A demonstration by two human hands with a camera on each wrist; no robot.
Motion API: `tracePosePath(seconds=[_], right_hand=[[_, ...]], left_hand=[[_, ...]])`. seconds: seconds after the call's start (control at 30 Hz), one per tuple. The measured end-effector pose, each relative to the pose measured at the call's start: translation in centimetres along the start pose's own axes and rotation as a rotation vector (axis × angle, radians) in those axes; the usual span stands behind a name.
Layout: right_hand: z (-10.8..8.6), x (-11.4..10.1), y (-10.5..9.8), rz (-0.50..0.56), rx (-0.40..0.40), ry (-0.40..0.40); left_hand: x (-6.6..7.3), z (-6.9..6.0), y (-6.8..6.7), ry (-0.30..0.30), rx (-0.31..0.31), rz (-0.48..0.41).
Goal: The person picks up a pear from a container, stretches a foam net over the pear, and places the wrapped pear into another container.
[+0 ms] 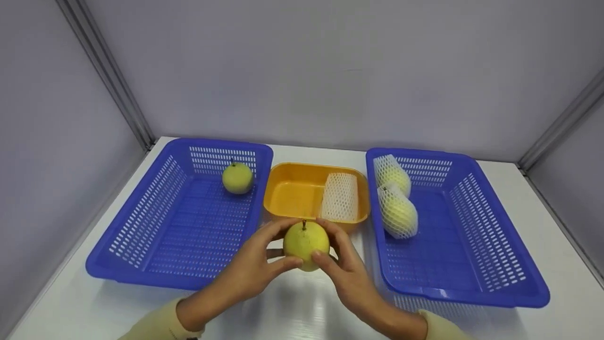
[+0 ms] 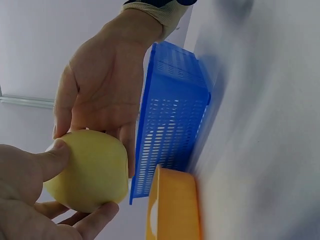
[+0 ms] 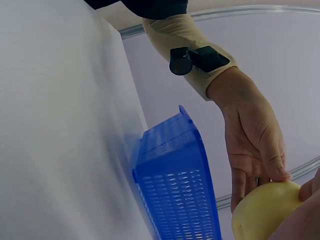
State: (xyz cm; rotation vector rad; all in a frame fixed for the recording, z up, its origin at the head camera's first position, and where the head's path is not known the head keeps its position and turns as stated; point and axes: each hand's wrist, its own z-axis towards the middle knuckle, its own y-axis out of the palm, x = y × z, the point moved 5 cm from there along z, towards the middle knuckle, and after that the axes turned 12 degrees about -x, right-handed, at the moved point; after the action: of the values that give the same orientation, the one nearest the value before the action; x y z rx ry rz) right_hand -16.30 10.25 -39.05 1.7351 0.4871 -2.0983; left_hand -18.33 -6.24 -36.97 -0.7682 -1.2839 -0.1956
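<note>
Both hands hold a yellow-green pear (image 1: 306, 243) between them, stem up, above the table just in front of the orange container (image 1: 292, 192). My left hand (image 1: 252, 269) grips its left side, thumb at the front. On the other side, my right hand (image 1: 351, 276) holds it with the thumb across the front. The left wrist view shows the bare pear (image 2: 92, 170) with fingers around it; in the right wrist view it is partly hidden by the near hand. White foam net sleeves (image 1: 340, 196) lie in the container's right half.
A blue basket (image 1: 177, 236) at left holds one bare pear (image 1: 238, 178). Another blue basket (image 1: 453, 264), at right, holds two pears (image 1: 398, 215) in white foam nets along its left wall. Both baskets stand on a white table (image 1: 302, 311) before a pale wall.
</note>
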Motion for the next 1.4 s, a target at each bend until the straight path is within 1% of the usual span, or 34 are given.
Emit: tracePosePath(seconds=[0.13,0.33,0.43,0.57,0.7,0.9,1.0,1.17,1.23,1.3,1.4], right_hand=[[-0.7,1.4,0.0,0.018,0.032,0.021],[-1.3,3.6,-0.2,0.015,0.027,0.065],[-1.5,4.7,-0.3,0.008,0.032,0.093],[-1.7,5.9,-0.6,-0.003,0.041,0.12],[-1.8,6.7,-0.8,-0.011,0.04,0.127],[-2.1,7.6,-1.0,-0.034,0.05,0.157],[-2.2,7.9,-1.1,-0.034,0.055,0.16],[-2.2,8.2,-1.1,-0.019,0.059,0.152],[-2.2,8.2,-1.2,-0.003,0.056,0.14],[-2.1,8.3,-1.2,0.01,0.055,0.125],[-2.1,8.4,-1.3,0.015,0.057,0.111]], left_hand=[[-1.1,-0.2,1.2,0.003,-0.001,-0.044],[-3.3,-0.8,3.2,-0.004,0.055,-0.118],[-4.2,-0.9,4.1,0.0,0.07,-0.137],[-5.3,-0.7,4.8,-0.02,0.059,-0.151],[-6.1,-0.6,5.2,-0.037,0.043,-0.139],[-6.8,-0.6,5.7,-0.069,0.012,-0.109],[-7.1,-0.5,5.8,-0.083,-0.001,-0.107],[-7.5,-0.3,5.8,-0.084,-0.014,-0.123],[-7.6,-0.3,5.8,-0.094,-0.007,-0.139],[-7.9,-0.1,5.6,-0.108,0.017,-0.179],[-8.3,0.2,5.3,-0.165,0.094,-0.268]])
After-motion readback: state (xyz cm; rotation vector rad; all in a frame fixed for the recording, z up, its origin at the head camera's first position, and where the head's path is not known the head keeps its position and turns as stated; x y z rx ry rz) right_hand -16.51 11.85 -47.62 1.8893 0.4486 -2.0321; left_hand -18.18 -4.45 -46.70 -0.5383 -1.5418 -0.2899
